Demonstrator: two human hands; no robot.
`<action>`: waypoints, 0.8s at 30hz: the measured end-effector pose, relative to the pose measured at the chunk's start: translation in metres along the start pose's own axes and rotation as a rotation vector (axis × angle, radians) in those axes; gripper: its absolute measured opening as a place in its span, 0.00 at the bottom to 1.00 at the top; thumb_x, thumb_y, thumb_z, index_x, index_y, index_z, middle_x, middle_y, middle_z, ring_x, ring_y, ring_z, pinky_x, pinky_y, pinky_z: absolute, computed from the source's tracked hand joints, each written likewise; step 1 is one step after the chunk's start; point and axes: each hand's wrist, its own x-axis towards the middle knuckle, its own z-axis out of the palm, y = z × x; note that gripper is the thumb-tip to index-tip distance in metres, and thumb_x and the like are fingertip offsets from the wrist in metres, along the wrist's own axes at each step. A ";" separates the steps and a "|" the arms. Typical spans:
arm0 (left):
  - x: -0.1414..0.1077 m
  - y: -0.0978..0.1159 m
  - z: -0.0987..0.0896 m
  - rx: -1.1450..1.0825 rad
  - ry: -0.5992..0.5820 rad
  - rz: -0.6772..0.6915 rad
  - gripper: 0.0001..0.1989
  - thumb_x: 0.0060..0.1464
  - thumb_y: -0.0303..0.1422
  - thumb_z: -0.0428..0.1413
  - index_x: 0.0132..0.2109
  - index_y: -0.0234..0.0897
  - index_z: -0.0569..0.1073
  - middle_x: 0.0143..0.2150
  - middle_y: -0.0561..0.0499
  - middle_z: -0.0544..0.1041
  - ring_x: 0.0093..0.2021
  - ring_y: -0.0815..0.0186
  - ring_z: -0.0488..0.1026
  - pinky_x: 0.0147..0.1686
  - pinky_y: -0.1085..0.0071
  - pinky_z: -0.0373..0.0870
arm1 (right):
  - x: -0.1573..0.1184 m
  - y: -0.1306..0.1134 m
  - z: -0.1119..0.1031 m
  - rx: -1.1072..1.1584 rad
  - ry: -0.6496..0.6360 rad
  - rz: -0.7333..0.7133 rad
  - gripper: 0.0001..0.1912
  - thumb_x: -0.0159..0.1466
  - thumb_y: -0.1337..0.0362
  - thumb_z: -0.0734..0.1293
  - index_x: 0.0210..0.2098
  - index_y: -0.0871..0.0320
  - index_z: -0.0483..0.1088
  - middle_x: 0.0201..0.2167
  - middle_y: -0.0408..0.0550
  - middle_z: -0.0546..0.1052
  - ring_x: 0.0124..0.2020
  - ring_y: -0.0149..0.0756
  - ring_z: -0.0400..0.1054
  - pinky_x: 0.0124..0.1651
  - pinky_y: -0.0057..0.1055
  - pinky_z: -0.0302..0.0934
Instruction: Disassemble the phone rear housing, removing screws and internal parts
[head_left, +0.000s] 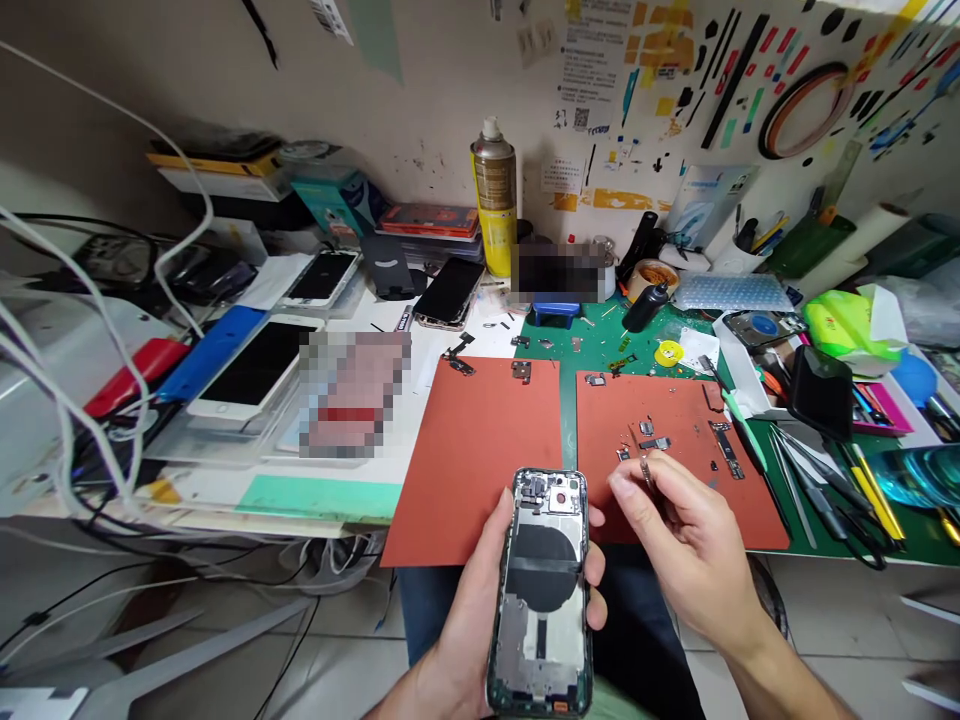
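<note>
An opened phone housing (544, 590) with bare inner parts showing lies in my left hand (480, 590), whose fingers wrap round both long sides. A round dark pad sits in the middle of the housing, and a camera opening is near its top end. To the right of the housing my right hand (682, 530) is raised with thumb and fingers pinched together. A thin metallic piece (646, 476) shows at the fingers; its kind I cannot make out. Behind that hand, small phone parts (655, 443) and a narrow circuit board (725, 449) lie on the right red mat (750, 520).
The left red mat (480, 450) carries small parts at its far edge. Phones (255, 365) stand left on clear boxes. A yellow spray can (493, 200) rises at the back. Tweezers and pliers (821, 500) lie right, near a blue bottle (919, 475). White cables (67, 400) hang left.
</note>
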 end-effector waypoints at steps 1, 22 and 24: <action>0.000 0.000 0.001 0.008 0.000 0.000 0.38 0.70 0.62 0.44 0.55 0.32 0.79 0.36 0.45 0.79 0.30 0.61 0.82 0.28 0.73 0.69 | -0.001 -0.001 -0.001 -0.007 0.003 -0.018 0.12 0.79 0.60 0.65 0.39 0.52 0.76 0.34 0.42 0.73 0.35 0.31 0.66 0.39 0.28 0.62; 0.005 -0.013 0.001 0.066 0.124 0.417 0.31 0.74 0.49 0.49 0.77 0.47 0.56 0.50 0.42 0.83 0.41 0.56 0.83 0.47 0.56 0.79 | -0.060 0.003 0.006 -0.282 -0.293 0.006 0.13 0.80 0.61 0.60 0.57 0.51 0.74 0.27 0.39 0.77 0.22 0.30 0.71 0.26 0.24 0.66; 0.006 -0.015 -0.004 0.053 0.123 0.418 0.31 0.73 0.50 0.51 0.76 0.48 0.58 0.51 0.41 0.83 0.44 0.54 0.83 0.48 0.56 0.78 | -0.067 0.008 0.013 -0.235 -0.275 0.083 0.15 0.80 0.59 0.60 0.57 0.52 0.76 0.27 0.41 0.79 0.20 0.30 0.70 0.24 0.25 0.65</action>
